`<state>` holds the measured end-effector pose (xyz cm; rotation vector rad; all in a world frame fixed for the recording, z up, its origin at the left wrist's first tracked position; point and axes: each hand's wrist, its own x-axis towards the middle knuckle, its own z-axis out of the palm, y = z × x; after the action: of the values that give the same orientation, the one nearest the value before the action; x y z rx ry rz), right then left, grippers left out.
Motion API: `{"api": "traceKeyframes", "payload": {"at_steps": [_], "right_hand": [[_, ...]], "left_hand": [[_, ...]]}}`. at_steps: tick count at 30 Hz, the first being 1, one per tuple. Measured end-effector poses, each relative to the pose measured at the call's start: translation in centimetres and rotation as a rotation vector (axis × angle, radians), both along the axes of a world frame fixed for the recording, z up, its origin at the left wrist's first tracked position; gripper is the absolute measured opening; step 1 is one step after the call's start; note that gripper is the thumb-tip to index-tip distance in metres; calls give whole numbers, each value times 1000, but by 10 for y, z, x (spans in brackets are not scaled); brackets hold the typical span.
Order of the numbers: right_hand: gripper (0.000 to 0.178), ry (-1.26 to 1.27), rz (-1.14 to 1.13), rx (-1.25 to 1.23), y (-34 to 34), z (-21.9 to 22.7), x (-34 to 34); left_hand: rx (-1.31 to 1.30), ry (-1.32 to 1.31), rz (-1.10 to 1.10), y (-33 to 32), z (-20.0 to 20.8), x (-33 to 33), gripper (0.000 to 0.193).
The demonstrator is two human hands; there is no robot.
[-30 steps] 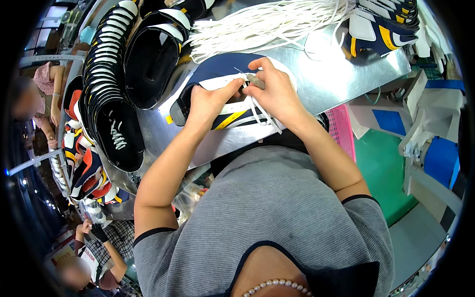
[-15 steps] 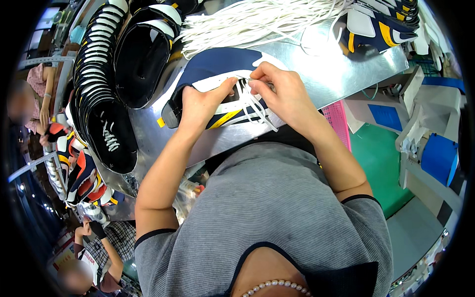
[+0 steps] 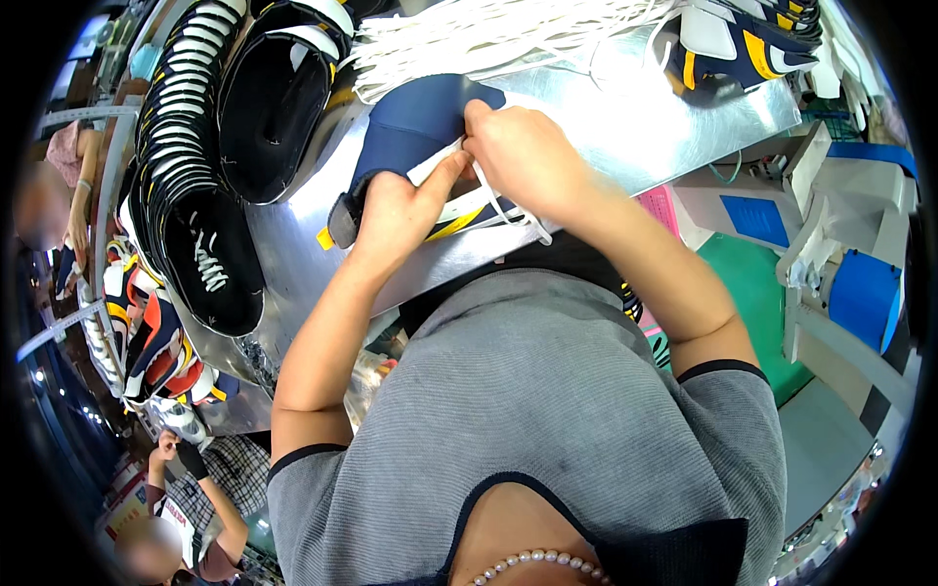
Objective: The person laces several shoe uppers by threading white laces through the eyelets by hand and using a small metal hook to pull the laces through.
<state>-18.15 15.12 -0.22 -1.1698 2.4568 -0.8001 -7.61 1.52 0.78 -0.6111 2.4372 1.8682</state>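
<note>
A navy and white shoe upper [image 3: 420, 122] with a yellow stripe lies on the metal table, tilted up under my hands. My left hand [image 3: 396, 210] is closed on its near side, thumb pressed at the lacing edge. Above the eyelet area, my right hand [image 3: 532, 161] is closed, with its index finger against the navy part and its thumb close to my left thumb. A white shoelace [image 3: 508, 210] runs from beneath the right hand and hangs over the near side of the upper. The right fingertips are partly hidden.
A large bundle of white shoelaces [image 3: 518, 39] lies at the back. To the left are nested rows of shoe uppers [image 3: 186, 127]; more uppers [image 3: 747, 44] are stacked back right. The metal table [image 3: 684, 142] ends near a pink basket [image 3: 660, 207]. Other people work at far left.
My right hand has turned over and moved slightly left, covering the eyelets. The upper is tilted more, showing more navy, and fewer loose lace strands show. My left hand has shifted only a little.
</note>
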Motion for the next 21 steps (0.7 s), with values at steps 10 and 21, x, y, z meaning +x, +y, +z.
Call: {"api": "traceKeyframes", "payload": {"at_steps": [10,21], "right_hand": [[21,-401,-154,-569,20,-25,-8],[23,-66,-355,-365,1,-38,-7]], "left_hand": [[259,-68,107,-12,-1,-2,33],[947,86,-167,-47,34,34,36]]}}
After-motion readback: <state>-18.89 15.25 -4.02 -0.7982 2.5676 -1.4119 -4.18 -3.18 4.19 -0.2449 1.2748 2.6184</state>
